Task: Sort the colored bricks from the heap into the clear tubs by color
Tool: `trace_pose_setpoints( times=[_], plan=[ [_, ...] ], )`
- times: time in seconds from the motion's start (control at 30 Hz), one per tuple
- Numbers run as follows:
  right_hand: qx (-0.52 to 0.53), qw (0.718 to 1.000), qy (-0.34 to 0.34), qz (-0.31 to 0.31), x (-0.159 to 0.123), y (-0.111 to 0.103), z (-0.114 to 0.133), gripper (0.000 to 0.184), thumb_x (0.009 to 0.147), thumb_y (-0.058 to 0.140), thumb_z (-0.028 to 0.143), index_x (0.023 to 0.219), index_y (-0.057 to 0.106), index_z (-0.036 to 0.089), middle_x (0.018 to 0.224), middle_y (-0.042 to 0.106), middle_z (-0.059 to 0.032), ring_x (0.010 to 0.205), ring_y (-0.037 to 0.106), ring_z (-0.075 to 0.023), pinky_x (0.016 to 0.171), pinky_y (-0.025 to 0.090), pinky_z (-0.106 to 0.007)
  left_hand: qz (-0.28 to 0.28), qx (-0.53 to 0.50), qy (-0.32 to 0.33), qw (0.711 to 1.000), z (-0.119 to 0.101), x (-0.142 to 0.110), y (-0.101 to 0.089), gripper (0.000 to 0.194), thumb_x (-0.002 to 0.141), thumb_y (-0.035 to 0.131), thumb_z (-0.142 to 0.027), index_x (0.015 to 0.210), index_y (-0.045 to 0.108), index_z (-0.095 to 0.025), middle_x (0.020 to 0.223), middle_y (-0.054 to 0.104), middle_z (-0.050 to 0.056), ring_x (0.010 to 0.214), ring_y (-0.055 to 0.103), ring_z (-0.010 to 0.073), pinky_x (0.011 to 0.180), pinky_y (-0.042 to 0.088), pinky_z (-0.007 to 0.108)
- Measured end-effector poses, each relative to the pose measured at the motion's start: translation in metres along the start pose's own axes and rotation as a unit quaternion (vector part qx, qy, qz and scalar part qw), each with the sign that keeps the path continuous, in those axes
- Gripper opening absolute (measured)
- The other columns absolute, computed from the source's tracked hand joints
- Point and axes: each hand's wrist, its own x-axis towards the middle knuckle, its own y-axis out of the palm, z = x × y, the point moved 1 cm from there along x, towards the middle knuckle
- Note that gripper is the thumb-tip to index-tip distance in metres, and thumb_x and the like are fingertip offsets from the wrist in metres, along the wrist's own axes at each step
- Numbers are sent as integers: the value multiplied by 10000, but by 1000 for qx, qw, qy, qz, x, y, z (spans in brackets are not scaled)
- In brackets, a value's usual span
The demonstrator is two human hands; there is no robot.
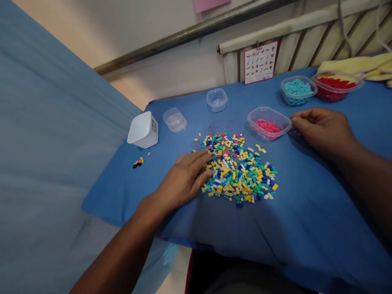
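Note:
Mixed small building bricks (235,171) in yellow, green, blue, white and pink lie in a wide pile on the blue cloth. My left hand (185,175) rests at the pile's left edge, fingers stretched out and thumb apart; its fingertips touch the bricks, and nothing held shows. At the right, my right hand (321,130) pinches the rim of a clear plastic container (265,112). Pink bricks (268,127) cover part of that container's bottom. It stands just behind the pile, slightly to the right.
A white tub (143,130), a clear lid-like dish (175,120) and a clear container (217,100) stand back left. Back right are containers of turquoise bricks (297,87) and red bricks (335,83), beside a yellow cloth (358,65). A picture card (261,62) hangs behind.

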Motion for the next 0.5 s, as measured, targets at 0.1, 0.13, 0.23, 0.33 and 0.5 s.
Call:
trace_pose_setpoints(
  times=[0.1,0.13,0.23,0.33,0.5],
  plan=[
    [-6,1000,-12,3,2,0,-5,237,855,762,346,995,854,179,729,723,-17,581,565,-129,562,417,-274,-48,7,-33,998,22,28,0,353,1154,500,-342,1295,764,-155,1315,776,139,1245,725,280,1106,578,450],
    [-10,1000,-18,1,2,0,-6,240,856,767,349,1005,859,184,721,718,-14,575,557,-126,565,418,-276,-39,16,-49,998,28,38,0,319,1139,521,-317,1242,781,-162,1243,789,125,1175,736,274,1061,586,437],
    [-26,999,-22,-6,2,0,-7,240,864,771,345,1021,868,192,715,713,-12,565,551,-123,571,424,-283,16,49,-68,996,34,65,-1,270,1100,570,-277,1220,800,-203,1198,781,102,1108,731,262,973,577,394],
    [-48,999,-7,-1,0,-1,-1,242,872,768,327,1040,874,189,739,734,-27,580,572,-133,563,420,-286,77,78,-69,992,33,80,-2,276,1080,564,-253,1202,810,-227,1195,765,93,1070,727,262,879,557,364],
    [-57,998,7,-5,-2,-1,1,237,882,770,301,1060,874,183,738,732,-28,555,549,-125,540,408,-285,78,79,-70,991,34,81,1,274,1027,549,-189,1148,795,-207,1191,760,86,1049,719,261,827,521,353]
  ],
)
